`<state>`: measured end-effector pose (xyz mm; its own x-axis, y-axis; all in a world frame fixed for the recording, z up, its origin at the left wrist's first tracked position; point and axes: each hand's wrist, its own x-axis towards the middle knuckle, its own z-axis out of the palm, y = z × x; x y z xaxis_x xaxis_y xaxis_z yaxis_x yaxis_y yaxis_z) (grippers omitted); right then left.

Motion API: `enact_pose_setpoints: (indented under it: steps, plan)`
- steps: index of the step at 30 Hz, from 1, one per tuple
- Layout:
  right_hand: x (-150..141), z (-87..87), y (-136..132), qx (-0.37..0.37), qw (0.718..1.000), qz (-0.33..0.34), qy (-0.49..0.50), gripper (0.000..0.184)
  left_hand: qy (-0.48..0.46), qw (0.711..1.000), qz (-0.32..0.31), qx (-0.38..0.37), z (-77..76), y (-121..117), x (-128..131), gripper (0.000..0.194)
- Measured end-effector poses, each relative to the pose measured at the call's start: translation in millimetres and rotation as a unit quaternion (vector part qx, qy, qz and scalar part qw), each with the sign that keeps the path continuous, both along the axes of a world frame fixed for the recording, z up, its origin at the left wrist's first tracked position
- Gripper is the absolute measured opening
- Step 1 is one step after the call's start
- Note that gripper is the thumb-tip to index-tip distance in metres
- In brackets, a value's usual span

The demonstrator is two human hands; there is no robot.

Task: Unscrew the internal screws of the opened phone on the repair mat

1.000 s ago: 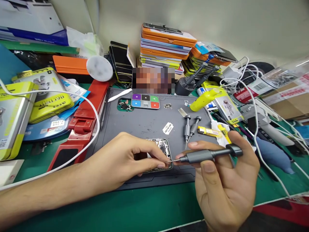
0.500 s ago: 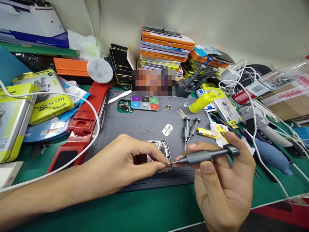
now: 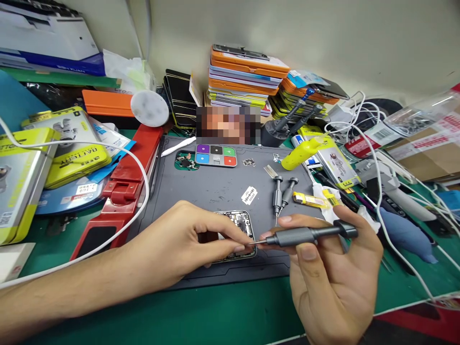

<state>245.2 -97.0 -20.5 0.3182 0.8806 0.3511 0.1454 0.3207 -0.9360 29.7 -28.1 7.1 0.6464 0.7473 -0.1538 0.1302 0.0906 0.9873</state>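
My right hand [image 3: 334,273] holds a dark grey precision screwdriver [image 3: 294,235] nearly level, its thin shaft pointing left. At the screwdriver's tip, the thumb and forefinger of my left hand [image 3: 201,235] are pinched together; whatever lies between them is too small to make out. Beneath and behind the left fingers is an opened phone [image 3: 244,221] with its inner parts showing, largely covered by that hand. Two more screwdrivers [image 3: 277,194] lie on the dark work mat [image 3: 215,191] beyond my right hand, close to a razor blade [image 3: 249,195].
A coloured magnetic tray [image 3: 216,155] sits at the mat's back. To the left are a red clamp [image 3: 124,187] and yellow battery boxes [image 3: 77,158]. A yellow bottle [image 3: 298,154], blue air blower [image 3: 406,232] and white cables [image 3: 377,187] crowd the right. Stacked cases [image 3: 247,72] stand behind.
Both hands keep almost the same pose, with the screwdriver tip still at the left fingertips. The view has shifted slightly, and the screwdriver's rear end sits a little lower.
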Motion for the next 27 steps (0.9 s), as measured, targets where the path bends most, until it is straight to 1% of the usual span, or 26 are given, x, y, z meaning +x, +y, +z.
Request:
enact_pose_setpoints:
  steps: [8,13,21,27]
  plan:
    - [1.1,2.3,-1.1,-0.012,1.0,0.003,0.007,0.045,0.024,1.0,-0.019,0.004,1.9,-0.5,-1.5,0.021]
    - [1.5,1.7,-0.1,-0.025,0.999,0.012,0.025,0.047,0.021,0.999,-0.03,0.012,1.9,0.2,-2.1,0.021]
    - [2.4,2.5,0.1,-0.027,0.999,0.015,0.026,0.046,0.03,0.999,-0.036,-0.006,1.1,-0.7,-3.7,0.02]
    - [3.8,2.6,-0.5,-0.039,0.998,0.024,0.033,0.046,0.008,0.999,-0.045,-0.014,-0.1,1.1,-3.6,0.021]
